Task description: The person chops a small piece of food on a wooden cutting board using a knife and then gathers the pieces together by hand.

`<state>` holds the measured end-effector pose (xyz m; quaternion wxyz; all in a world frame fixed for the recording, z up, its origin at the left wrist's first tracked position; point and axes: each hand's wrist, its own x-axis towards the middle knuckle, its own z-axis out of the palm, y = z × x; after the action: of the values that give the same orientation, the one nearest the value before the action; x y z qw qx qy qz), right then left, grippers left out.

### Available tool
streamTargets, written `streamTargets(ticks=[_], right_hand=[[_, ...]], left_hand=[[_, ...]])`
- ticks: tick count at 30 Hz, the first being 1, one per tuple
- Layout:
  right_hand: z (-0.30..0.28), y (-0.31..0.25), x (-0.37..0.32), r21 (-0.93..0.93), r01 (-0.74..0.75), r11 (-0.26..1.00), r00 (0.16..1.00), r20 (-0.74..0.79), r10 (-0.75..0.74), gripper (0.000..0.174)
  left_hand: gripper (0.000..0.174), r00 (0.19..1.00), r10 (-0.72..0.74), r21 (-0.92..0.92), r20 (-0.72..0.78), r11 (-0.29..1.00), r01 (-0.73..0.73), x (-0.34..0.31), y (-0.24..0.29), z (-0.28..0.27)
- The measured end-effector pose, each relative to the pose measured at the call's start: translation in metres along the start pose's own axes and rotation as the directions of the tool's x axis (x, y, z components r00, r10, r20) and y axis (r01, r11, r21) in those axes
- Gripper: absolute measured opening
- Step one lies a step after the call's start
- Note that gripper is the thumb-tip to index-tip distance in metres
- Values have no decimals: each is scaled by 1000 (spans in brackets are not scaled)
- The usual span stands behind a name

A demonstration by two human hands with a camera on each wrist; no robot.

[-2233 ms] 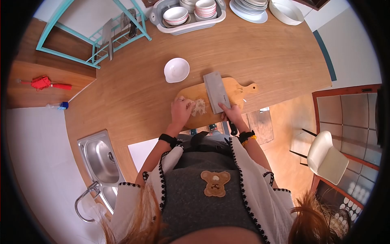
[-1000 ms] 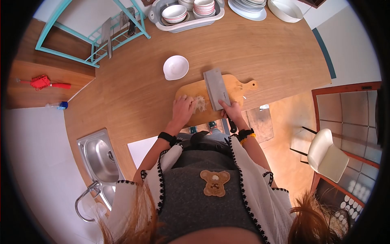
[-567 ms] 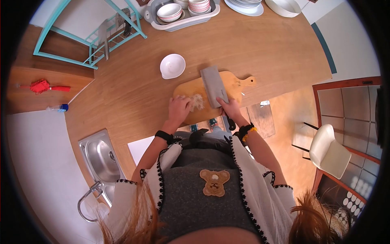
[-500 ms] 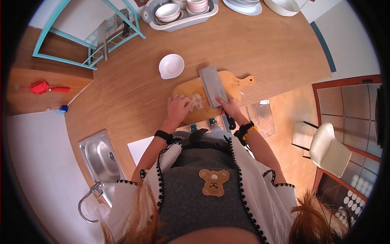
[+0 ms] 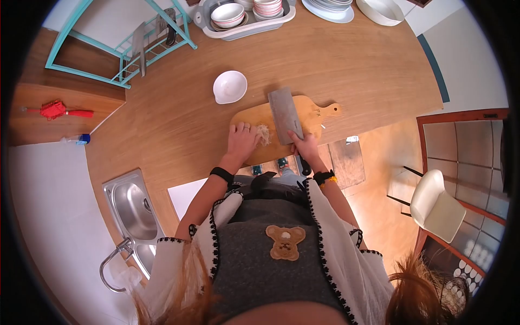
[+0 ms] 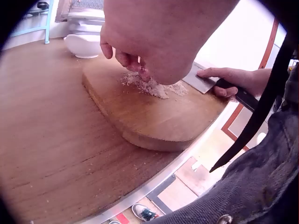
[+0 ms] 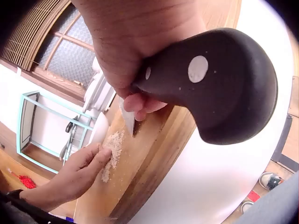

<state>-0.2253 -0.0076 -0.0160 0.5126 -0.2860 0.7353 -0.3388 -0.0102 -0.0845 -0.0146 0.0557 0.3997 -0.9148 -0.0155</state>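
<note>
A wooden cutting board (image 5: 262, 115) lies at the counter's near edge, with a small heap of pale, finely chopped food (image 7: 113, 151) on it. My left hand (image 5: 242, 140) bends over the heap's left side, its fingers touching the crumbs and hiding part of them. In the left wrist view, bits cling to a fingertip (image 6: 144, 73). My right hand (image 5: 305, 145) grips a cleaver (image 5: 285, 116) where blade meets handle, thumb along the blade. The wide blade lies over the board, right of the heap, and its black handle (image 7: 219, 79) points back toward my body.
A white bowl (image 5: 230, 87) with a spout stands just beyond the board. Farther back are a grey basin (image 5: 244, 31) of bowls, stacked plates (image 5: 330, 12) and a white dish (image 5: 380, 12). A turquoise rack (image 5: 89, 74) stands back left; a sink (image 5: 132, 203) is at left.
My left hand has shifted slightly right and covers more of the chopped heap. The right hand keeps its hold on the cleaver, which stays at nearly the same place over the board.
</note>
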Motion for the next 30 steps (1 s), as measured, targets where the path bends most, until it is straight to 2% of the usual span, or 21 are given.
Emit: streamTargets(ticks=[3, 5, 6, 8, 9, 11, 21, 26, 30], right_hand=[[-2, 1, 0, 42, 1, 999, 1000, 8, -1, 40], [-2, 2, 2, 35, 16, 999, 1000, 18, -17, 40], [-2, 3, 3, 30, 28, 999, 999, 30, -29, 40], [-2, 3, 2, 33, 17, 999, 999, 38, -18, 40], [-3, 2, 2, 37, 7, 999, 999, 43, -9, 40], [-3, 1, 1, 35, 11, 999, 999, 41, -13, 39], [-3, -2, 0, 17, -3, 1000, 999, 41, 3, 39], [-3, 1, 1, 13, -9, 1000, 1000, 29, 9, 39], [-3, 1, 1, 25, 1, 1000, 999, 35, -2, 39]], left_hand=[[24, 1000, 10, 14, 0, 1000, -10, 2, 2, 5], [20, 994, -106, -132, -31, 986, 101, 0, 1, 3], [20, 994, -108, -131, -31, 986, 103, -2, 0, 1], [20, 960, -279, -380, -9, 890, 254, -5, 0, -6], [20, 960, -279, -379, -9, 890, 255, -4, 0, -11], [17, 931, -352, -513, 100, 783, 351, -4, 0, -19], [22, 912, -402, -580, 78, 726, 369, -3, -5, -14], [27, 895, -421, -583, 148, 694, 423, -5, -6, -9], [29, 903, -407, -570, 139, 713, 409, -4, -5, -11]])
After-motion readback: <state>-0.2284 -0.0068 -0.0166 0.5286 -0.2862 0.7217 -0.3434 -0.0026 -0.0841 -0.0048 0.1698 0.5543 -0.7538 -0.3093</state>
